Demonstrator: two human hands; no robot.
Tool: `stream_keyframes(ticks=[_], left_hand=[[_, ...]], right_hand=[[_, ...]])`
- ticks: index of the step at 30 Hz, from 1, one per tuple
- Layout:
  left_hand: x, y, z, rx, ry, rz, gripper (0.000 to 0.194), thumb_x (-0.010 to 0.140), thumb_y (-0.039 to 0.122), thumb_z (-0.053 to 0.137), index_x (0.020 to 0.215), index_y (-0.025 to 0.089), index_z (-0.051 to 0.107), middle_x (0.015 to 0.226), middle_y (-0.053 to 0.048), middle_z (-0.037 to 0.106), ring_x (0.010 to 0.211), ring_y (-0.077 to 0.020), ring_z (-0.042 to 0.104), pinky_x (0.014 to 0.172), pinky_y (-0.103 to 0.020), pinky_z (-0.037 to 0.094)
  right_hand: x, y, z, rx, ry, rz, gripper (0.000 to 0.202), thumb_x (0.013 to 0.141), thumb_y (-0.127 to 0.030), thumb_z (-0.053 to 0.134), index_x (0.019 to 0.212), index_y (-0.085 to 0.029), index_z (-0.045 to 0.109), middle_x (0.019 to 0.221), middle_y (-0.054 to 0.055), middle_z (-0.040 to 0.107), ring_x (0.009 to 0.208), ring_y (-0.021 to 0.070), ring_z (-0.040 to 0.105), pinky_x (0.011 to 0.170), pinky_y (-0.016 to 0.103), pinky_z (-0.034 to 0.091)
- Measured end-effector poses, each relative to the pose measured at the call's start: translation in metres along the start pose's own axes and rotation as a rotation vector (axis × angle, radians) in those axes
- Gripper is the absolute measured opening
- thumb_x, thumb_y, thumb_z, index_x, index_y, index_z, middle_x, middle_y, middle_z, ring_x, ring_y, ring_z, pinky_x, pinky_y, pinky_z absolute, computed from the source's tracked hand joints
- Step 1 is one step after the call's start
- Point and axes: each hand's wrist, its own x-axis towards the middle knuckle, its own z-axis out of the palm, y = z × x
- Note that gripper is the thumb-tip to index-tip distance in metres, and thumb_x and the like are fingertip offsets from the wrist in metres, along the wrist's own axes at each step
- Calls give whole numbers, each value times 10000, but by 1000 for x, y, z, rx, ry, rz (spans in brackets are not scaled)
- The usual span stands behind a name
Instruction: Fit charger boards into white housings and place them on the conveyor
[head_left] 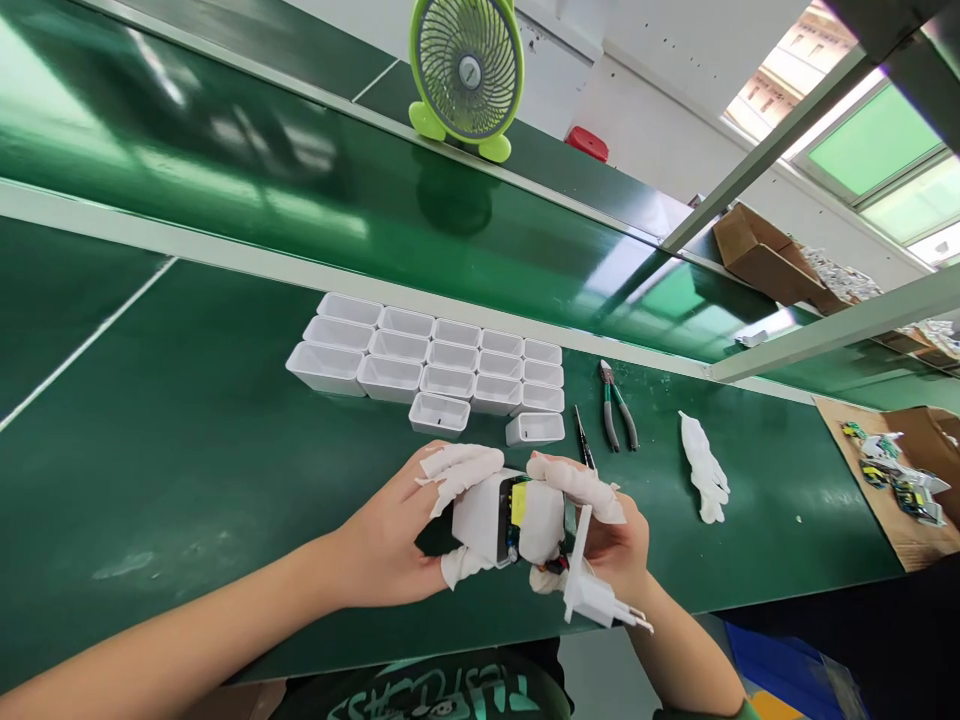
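My left hand [420, 530], with white finger cots on several fingers, grips a white box-shaped adapter housing [477, 520]. A circuit board with a yellow-wrapped part [518, 503] shows at the housing's open end, partly inside it. My right hand [611, 530], also in finger cots, holds the board's other end, where a white block [541, 522] covers part of it. From that side a white plug cover with two metal pins [596, 597] hangs tilted, with wires running near it. My right palm and some fingertips are hidden behind these parts.
Rows of small white bins [397, 375] stand beyond my hands, two set forward. Right of them lie tweezers [583, 440], cutting pliers [616, 408] and a white glove [703, 468]. A cardboard box with circuit boards [900, 480] is at far right. A green fan [469, 75] stands on the shelf.
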Motion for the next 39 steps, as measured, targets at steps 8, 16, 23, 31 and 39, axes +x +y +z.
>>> stream_keyframes(ticks=[8, 16, 23, 31, 39], left_hand=[[0, 0, 0, -29, -10, -22, 658, 875, 255, 655, 1468, 172, 383, 1272, -167, 622, 1147, -266, 596, 965, -400, 533], [1, -1, -1, -16, -21, -16, 685, 877, 268, 646, 1492, 205, 349, 1266, -158, 633, 1128, -274, 610, 942, -428, 543], [2, -1, -1, -13, 8, 9, 605, 904, 269, 620, 1452, 162, 385, 1246, -170, 630, 1130, -255, 599, 962, -404, 528], [3, 0, -2, -7, -9, 3, 646, 902, 271, 619, 1484, 184, 350, 1241, -170, 647, 1123, -273, 614, 954, -430, 527], [2, 0, -1, -17, 8, 22, 613, 921, 310, 624, 1462, 162, 377, 1238, -179, 630, 1133, -268, 607, 963, -422, 530]], right_hand=[[2, -5, -2, -31, -15, 7, 693, 759, -338, 842, 1401, -305, 583, 1306, 108, 684, 1164, 315, 684, 973, 433, 592], [2, -5, -3, -76, -24, -8, 700, 764, -355, 840, 1411, -304, 576, 1294, 103, 691, 1166, 304, 682, 983, 421, 585], [3, -6, -5, -87, -48, -3, 713, 749, -332, 854, 1406, -268, 585, 1249, 120, 706, 1159, 323, 684, 978, 433, 589], [3, -5, -3, -100, -27, -49, 715, 760, -327, 843, 1418, -270, 569, 1218, 113, 726, 1147, 325, 689, 967, 445, 597], [5, -6, -4, -127, -59, -46, 687, 788, -386, 816, 1418, -261, 572, 1257, 112, 704, 1141, 308, 688, 976, 435, 598]])
